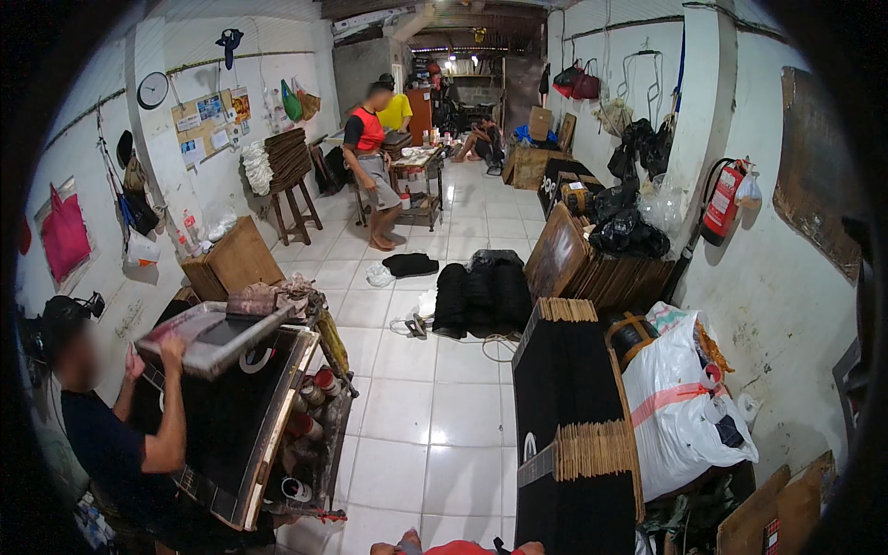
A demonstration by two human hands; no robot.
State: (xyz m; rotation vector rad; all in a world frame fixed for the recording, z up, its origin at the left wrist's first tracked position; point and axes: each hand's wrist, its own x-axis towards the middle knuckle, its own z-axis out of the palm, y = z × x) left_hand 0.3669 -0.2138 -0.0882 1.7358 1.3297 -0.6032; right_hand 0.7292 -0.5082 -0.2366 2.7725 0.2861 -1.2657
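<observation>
Head view, black stack ahead, hands unseen

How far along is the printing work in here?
Looks partway, though hard to judge. Done, it seems: stacks of black boards stand on the right. In hand: a co-worker's hand holds a screen frame over the black printing table on the left. Left: black folded piles wait on the floor; printed or not, I cannot tell.
</observation>
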